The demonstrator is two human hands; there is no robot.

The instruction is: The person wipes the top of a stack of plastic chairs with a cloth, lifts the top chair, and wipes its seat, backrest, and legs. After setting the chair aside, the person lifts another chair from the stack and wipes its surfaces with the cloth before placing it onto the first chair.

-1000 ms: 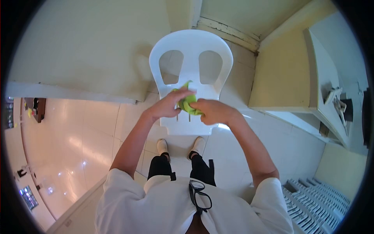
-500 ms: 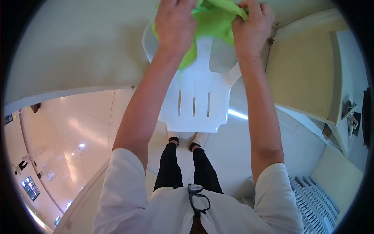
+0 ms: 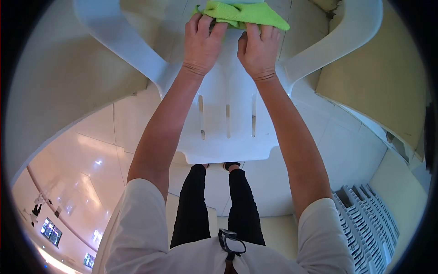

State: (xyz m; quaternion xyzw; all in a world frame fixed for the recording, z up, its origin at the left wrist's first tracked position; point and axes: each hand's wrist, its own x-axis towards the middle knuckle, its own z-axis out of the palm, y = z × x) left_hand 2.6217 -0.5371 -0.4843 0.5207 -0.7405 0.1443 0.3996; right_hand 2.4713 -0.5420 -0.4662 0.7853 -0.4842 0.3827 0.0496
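Note:
A bright green cloth (image 3: 255, 14) lies bunched across the white plastic chair (image 3: 227, 148), at the top of the view. My left hand (image 3: 200, 45) has its fingers curled over the cloth's left part. Beside it, my right hand (image 3: 261, 51) grips the cloth's lower edge, thumb toward the left hand. Part of the fingertips is hidden in the fabric. The chair stands in front of my legs, its slotted panel toward me and its curved arms spreading to both sides.
Stacked grey-white chairs (image 3: 365, 223) stand at the lower right. Beige panels (image 3: 374, 82) flank the right side, and a pale curved wall (image 3: 50, 86) rises on the left. Shiny floor tiles (image 3: 91, 137) extend at left. Eyeglasses (image 3: 232, 242) hang from my shirt.
Both hands have come lower and closer together with the green cloth, which was spread wider before. The chair now appears larger, with both arms in view.

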